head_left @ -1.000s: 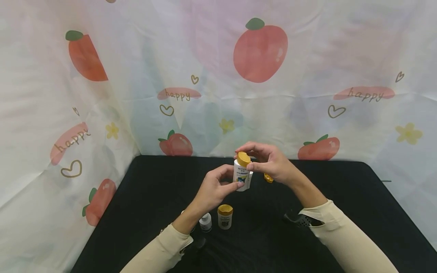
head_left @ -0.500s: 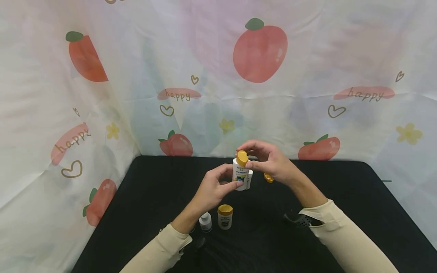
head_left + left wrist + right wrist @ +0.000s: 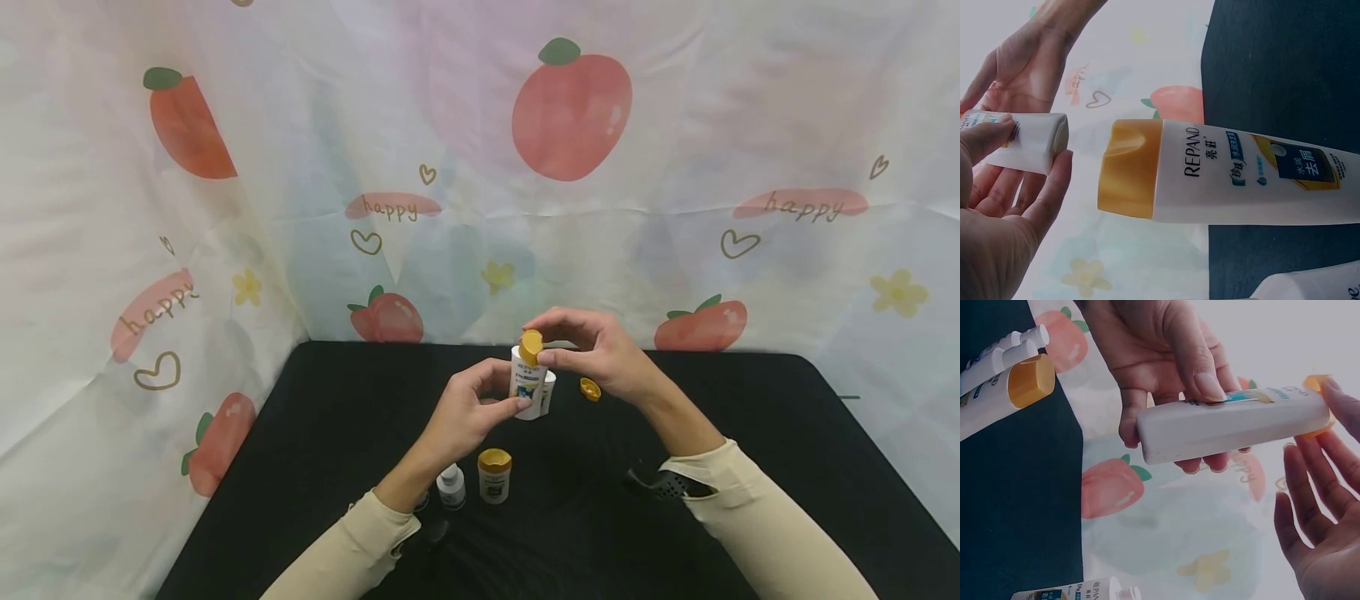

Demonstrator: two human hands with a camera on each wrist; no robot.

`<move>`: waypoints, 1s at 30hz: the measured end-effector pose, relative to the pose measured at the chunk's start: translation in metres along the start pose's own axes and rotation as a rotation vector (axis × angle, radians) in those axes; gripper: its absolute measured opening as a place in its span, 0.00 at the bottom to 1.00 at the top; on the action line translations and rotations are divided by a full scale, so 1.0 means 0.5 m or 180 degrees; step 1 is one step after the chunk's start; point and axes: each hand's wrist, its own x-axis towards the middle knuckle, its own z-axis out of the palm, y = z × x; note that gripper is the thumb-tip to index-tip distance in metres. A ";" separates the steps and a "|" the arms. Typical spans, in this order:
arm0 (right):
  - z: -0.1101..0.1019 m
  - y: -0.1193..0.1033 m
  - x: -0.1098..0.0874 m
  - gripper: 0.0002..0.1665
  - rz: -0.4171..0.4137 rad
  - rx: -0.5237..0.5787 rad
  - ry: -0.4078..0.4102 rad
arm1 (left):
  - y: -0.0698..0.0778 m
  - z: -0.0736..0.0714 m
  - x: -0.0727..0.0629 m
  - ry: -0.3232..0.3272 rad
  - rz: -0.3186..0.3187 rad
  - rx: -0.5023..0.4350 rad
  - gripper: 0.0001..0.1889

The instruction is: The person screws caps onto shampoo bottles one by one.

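My left hand (image 3: 468, 408) grips a small white shampoo bottle (image 3: 527, 385) by its body, raised over the black table and leaning slightly. Its thumb lies across the label, as the right wrist view shows on the bottle (image 3: 1229, 428). At the top, the thumb and fingers of my right hand (image 3: 603, 354) pinch the gold cap (image 3: 531, 347), which sits at the bottle's mouth. The left wrist view shows the bottle's white base (image 3: 1038, 144) toward the camera, the cap end out of frame.
Behind the held bottle stands a white uncapped bottle (image 3: 548, 392). A loose gold cap (image 3: 590, 389) lies to its right on the black table (image 3: 750, 467). Nearer stand a gold-capped shampoo bottle (image 3: 495, 479) and a small white bottle (image 3: 452, 490); another is partly hidden by the left forearm.
The gold cap has turned a little in my right fingers. Both hands have shifted slightly, and the loose cap on the table shows more fully now.
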 end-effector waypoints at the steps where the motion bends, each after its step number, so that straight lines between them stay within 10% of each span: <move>1: 0.000 0.000 0.000 0.20 0.0007 -0.0003 0.0001 | 0.000 0.000 0.000 0.0005 0.0012 -0.0003 0.19; 30: 0.025 -0.001 0.000 0.19 -0.0089 -0.0193 0.0374 | 0.002 0.010 0.000 0.0257 0.0000 0.0031 0.18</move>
